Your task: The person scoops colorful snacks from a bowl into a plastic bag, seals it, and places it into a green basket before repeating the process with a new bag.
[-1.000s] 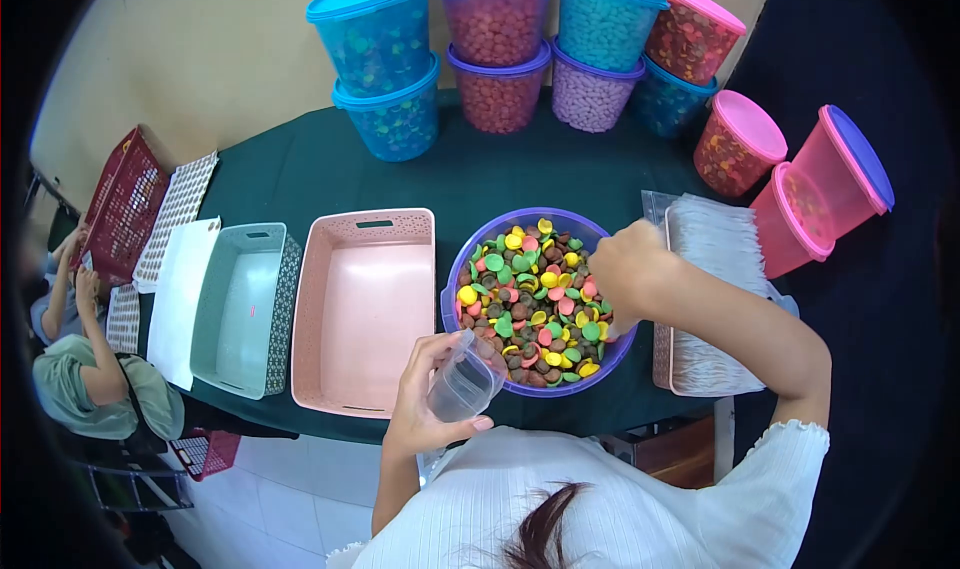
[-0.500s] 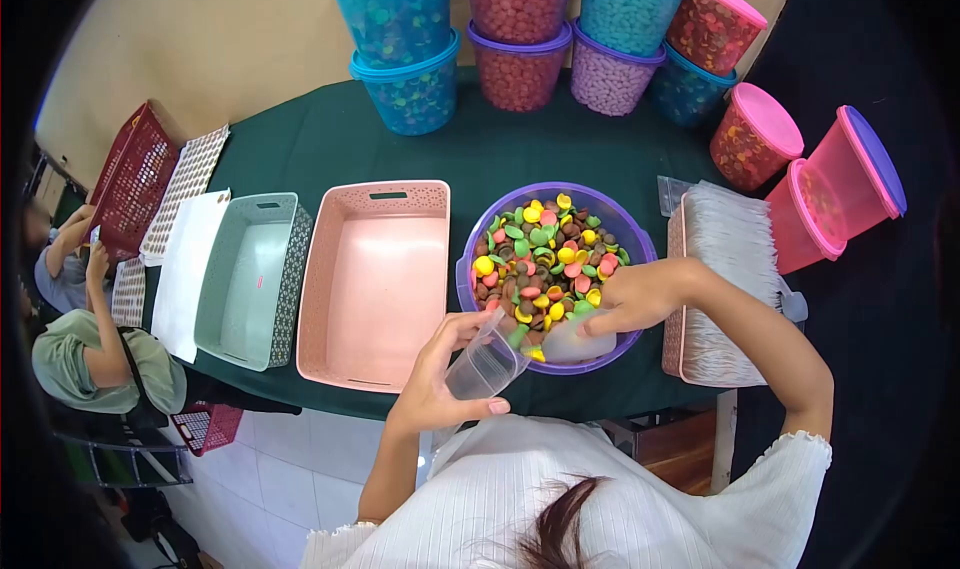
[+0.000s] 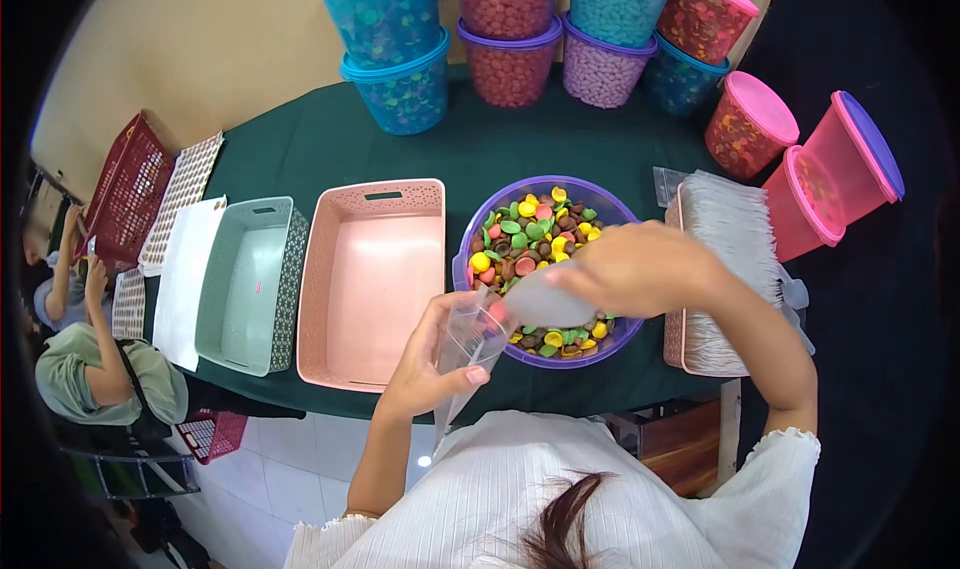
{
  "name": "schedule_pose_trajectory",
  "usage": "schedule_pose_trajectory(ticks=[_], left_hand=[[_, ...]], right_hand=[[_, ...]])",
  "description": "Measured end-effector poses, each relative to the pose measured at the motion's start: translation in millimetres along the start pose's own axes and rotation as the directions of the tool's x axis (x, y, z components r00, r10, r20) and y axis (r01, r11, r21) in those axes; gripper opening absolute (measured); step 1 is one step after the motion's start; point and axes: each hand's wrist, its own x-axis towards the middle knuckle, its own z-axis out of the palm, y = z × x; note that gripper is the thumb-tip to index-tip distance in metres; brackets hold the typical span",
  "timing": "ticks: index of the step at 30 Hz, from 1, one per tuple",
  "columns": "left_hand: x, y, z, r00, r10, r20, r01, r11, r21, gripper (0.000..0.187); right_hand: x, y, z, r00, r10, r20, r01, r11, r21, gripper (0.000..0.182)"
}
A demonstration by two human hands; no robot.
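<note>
My left hand [image 3: 432, 364] is wrapped round a clear plastic pouch [image 3: 467, 347], whose open top faces the bowl. In my right hand [image 3: 640, 269] is a whitish translucent scoop [image 3: 548, 301], its tip at the mouth of the pouch with a pink piece there. My right fingers are closed on the scoop and a little blurred. Beneath the scoop stands a purple bowl [image 3: 462, 274] full of brown, green, yellow and pink round pieces [image 3: 520, 231]. How much the pouch holds I cannot make out.
Left of the bowl are a pink basket [image 3: 372, 289] and a grey-green basket [image 3: 250, 289]. A basket of clear pouches [image 3: 725, 269] stands to the right. Lidded tubs [image 3: 400, 94] line the back. Two people [image 3: 80, 374] are at the far left, near a red basket [image 3: 130, 194].
My right hand has lifted the scoop out of the pieces and brought it up and left to the pouch. My left hand has shifted slightly left, and the pouch hangs more upright.
</note>
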Motion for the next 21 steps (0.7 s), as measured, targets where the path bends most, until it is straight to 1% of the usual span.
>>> schedule_pose_trajectory(ticks=[1, 2, 3, 4, 6, 7, 8, 9, 11, 13, 14, 15, 16, 17, 18, 19, 20, 21], left_hand=[[0.0, 5.8, 1.4, 0.999, 0.014, -0.029, -0.015, 0.999, -0.032, 0.079], [-0.9, 11.5, 2.4, 0.998, 0.026, -0.06, -0.03, 0.998, -0.063, 0.078], [-2.1, 16.5, 1.6, 0.998, 0.028, -0.052, -0.032, 0.997, -0.074, 0.079], [-3.3, 19.1, 1.6, 0.998, 0.029, -0.048, -0.033, 0.997, -0.072, 0.079], [-4.2, 22.0, 2.3, 0.997, 0.069, -0.046, -0.077, 0.975, -0.207, 0.08], [-4.4, 19.5, 0.6, 0.996, 0.079, -0.046, -0.087, 0.974, -0.211, 0.08], [-5.4, 14.4, -3.5, 0.995, 0.066, -0.07, -0.077, 0.982, -0.171, 0.081], [-6.8, 9.8, -6.9, 0.994, 0.053, -0.095, -0.065, 0.99, -0.129, 0.082], [-9.8, 3.0, -10.5, 0.993, 0.043, -0.108, -0.056, 0.992, -0.115, 0.082], [-13.7, -0.9, -12.4, 0.993, 0.028, -0.116, -0.04, 0.994, -0.1, 0.082], [-14.9, -2.5, -12.6, 0.992, 0.021, -0.124, -0.035, 0.994, -0.108, 0.082], [-15.4, -3.9, -12.7, 0.991, 0.018, -0.133, -0.033, 0.993, -0.114, 0.082], [-15.7, -5.3, -12.7, 0.991, 0.032, -0.133, -0.047, 0.993, -0.11, 0.082], [-16.2, -7.1, -12.4, 0.986, 0.059, -0.155, -0.072, 0.994, -0.084, 0.082], [-17.3, -9.6, -11.7, 0.981, 0.082, -0.176, -0.094, 0.994, -0.061, 0.082], [-18.8, -12.7, -10.5, 0.974, 0.083, -0.21, -0.106, 0.99, -0.098, 0.082], [-21.2, -15.5, -9.3, 0.972, 0.092, -0.215, -0.116, 0.988, -0.103, 0.082], [-24.4, -17.2, -9.2, 0.971, 0.081, -0.224, -0.11, 0.987, -0.118, 0.082]], right_hand=[[6.7, -6.2, 1.9, 1.0, 0.005, -0.003, -0.005, 1.0, 0.004, 0.057], [14.7, -12.4, 5.1, 0.999, 0.012, 0.049, -0.013, 1.0, 0.024, 0.056], [18.6, -15.5, 6.9, 0.995, 0.017, 0.101, -0.021, 0.999, 0.042, 0.056], [19.6, -14.1, 4.6, 0.995, 0.019, 0.098, -0.024, 0.999, 0.044, 0.056], [23.4, -5.4, -8.8, 0.974, 0.139, 0.177, -0.15, 0.988, 0.048, 0.056], [28.1, 6.5, -8.4, 0.973, 0.158, 0.165, -0.166, 0.985, 0.039, 0.057], [27.0, 18.2, -13.8, 0.958, 0.198, 0.209, -0.207, 0.978, 0.022, 0.059], [27.3, 32.1, -14.6, 0.965, 0.193, 0.18, -0.199, 0.98, 0.017, 0.06], [25.7, 50.8, -22.3, 0.973, 0.184, 0.142, -0.188, 0.982, 0.009, 0.061], [20.3, 56.3, -34.6, 0.964, 0.243, 0.107, -0.256, 0.958, 0.127, 0.062], [21.3, 57.0, -33.3, 0.964, 0.245, 0.1, -0.256, 0.959, 0.125, 0.062], [23.4, 56.7, -29.6, 0.987, 0.159, -0.011, -0.153, 0.967, 0.203, 0.062], [23.3, 50.6, -28.7, 0.989, 0.076, -0.131, -0.039, 0.963, 0.266, 0.062], [23.5, 34.6, -24.3, 0.978, 0.194, -0.071, -0.148, 0.897, 0.416, 0.06], [33.9, 38.1, -5.6, 0.978, 0.076, -0.197, -0.031, 0.974, 0.223, 0.057], [42.8, 37.5, 16.4, 0.952, 0.009, -0.305, 0.047, 0.983, 0.178, 0.055], [36.8, 21.1, 12.3, 0.984, -0.006, -0.177, 0.042, 0.978, 0.204, 0.055], [36.8, 17.3, 20.3, 0.988, 0.012, -0.155, 0.022, 0.976, 0.215, 0.056]])
